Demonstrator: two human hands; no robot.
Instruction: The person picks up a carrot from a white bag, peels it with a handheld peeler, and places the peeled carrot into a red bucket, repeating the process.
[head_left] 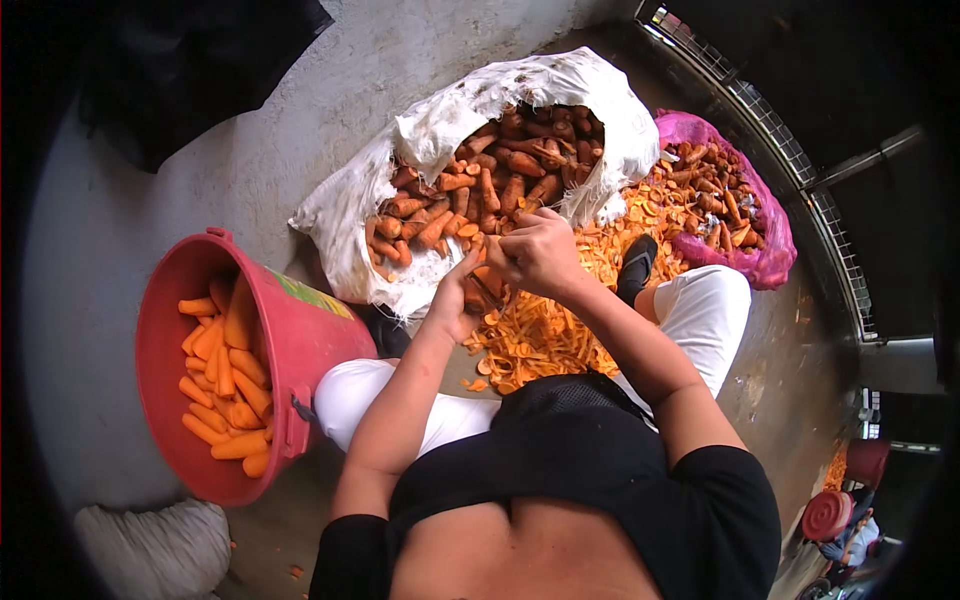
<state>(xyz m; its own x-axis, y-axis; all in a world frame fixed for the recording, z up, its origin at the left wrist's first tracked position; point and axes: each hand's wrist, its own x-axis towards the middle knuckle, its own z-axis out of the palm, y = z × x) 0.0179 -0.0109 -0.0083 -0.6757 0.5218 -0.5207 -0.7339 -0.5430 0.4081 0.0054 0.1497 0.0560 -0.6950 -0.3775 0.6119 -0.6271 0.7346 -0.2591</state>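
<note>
My left hand [458, 302] is closed around an orange carrot [490, 281] in front of my knees. Close against it, my right hand [542, 252] is a fist at the carrot's upper end. A thin dark edge shows between the hands; what the right fingers grip is mostly hidden. Just beyond lies a torn white sack [345, 215] with many unpeeled carrots [520, 165] in its opening. Below my hands, orange peelings [540, 345] are heaped on the floor between my legs.
At my left stands a red bucket [335, 330] holding peeled carrots [225, 370]. A pink bag [775, 245] of carrot pieces lies at the right, near a drain grate [770, 125]. A grey sack [155, 550] is at lower left. Another person [855, 540] is far right.
</note>
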